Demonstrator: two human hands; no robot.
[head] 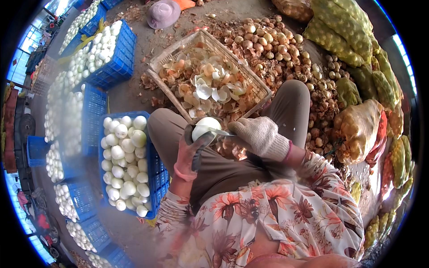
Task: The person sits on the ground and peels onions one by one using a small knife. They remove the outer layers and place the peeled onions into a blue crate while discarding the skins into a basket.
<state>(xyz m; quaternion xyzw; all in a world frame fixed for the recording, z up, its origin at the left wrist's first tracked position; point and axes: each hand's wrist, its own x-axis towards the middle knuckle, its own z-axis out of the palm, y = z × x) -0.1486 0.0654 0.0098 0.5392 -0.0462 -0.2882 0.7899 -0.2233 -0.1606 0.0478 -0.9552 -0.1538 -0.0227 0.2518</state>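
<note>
My left hand point(193, 147), in a pink and dark coated glove, holds a peeled white onion point(205, 128) between my knees. Wrapped around the handle of a knife point(221, 132) is my right hand point(259, 136), in a knitted off-white glove; the blade lies against the right side of the onion. The handle is mostly hidden by the glove. Just beyond both hands sits a worn plastic crate point(167, 87), with papery brown and pale onion skins point(211, 85) in it. Peeled onions point(127, 145) fill a blue plastic crate point(147, 167) at my left.
Unpeeled onions point(268, 40) and loose skins lie heaped on the floor beyond and right of the skin crate. Mesh sacks point(338, 37) of onions line the right side. More blue crates point(112, 63) of peeled onions stand at the left. A pale hat point(163, 14) lies on the floor.
</note>
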